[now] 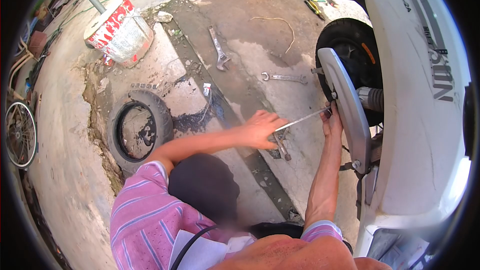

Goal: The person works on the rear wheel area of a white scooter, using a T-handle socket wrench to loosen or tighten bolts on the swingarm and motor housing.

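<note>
My left hand (263,129) grips the near end of a long, thin metal wrench (303,118). At its far end, my right hand (333,121) is closed around the tool beside the scooter's wheel (350,45). The fitting under those fingers is hidden. A pale guard-like arm (345,87) runs along the wheel, just right of my right hand. Below the wrench, close to my left hand, another metal tool (283,149) lies on the ground. The white scooter (415,120) fills the right side.
An adjustable wrench (218,50) and an open-ended wrench (284,77) lie on the concrete, with pliers (314,7) farther off. At left are a loose tyre (165,115) and a red-and-white bucket (127,37) holding a pole. A wet groove (267,177) crosses the ground.
</note>
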`<state>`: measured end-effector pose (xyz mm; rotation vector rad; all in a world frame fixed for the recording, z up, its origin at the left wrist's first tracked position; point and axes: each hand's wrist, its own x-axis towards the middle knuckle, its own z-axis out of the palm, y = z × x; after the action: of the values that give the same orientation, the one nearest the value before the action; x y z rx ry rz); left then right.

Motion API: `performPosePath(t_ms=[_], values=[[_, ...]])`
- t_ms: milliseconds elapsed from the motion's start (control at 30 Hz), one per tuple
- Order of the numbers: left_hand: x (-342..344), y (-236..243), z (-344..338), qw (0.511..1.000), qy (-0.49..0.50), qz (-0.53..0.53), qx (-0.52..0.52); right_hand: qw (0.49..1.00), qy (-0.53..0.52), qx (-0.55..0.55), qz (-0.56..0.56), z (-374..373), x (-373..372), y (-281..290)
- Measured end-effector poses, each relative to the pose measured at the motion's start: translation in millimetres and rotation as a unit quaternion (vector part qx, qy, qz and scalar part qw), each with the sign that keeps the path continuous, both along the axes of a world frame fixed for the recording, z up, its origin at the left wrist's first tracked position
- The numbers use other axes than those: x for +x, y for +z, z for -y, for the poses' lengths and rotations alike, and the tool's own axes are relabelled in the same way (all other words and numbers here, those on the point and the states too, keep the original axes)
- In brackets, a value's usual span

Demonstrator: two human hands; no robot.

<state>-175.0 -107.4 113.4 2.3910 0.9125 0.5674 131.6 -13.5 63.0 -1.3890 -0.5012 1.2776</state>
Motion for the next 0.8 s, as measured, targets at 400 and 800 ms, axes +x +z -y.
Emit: performPosePath(t_ms=[400,800], values=[[23.3,-58.6,20.7,0.446,-0.008,0.484,-0.753,0.999,-0.005,0.012,-0.039,-2.3,5.8,-10.2],[23.4,-36.6,4.2,0.972,0.075,0.079,-0.208,0.997,-0.013,0.022,-0.066,4.5,4.0,-4.2]])
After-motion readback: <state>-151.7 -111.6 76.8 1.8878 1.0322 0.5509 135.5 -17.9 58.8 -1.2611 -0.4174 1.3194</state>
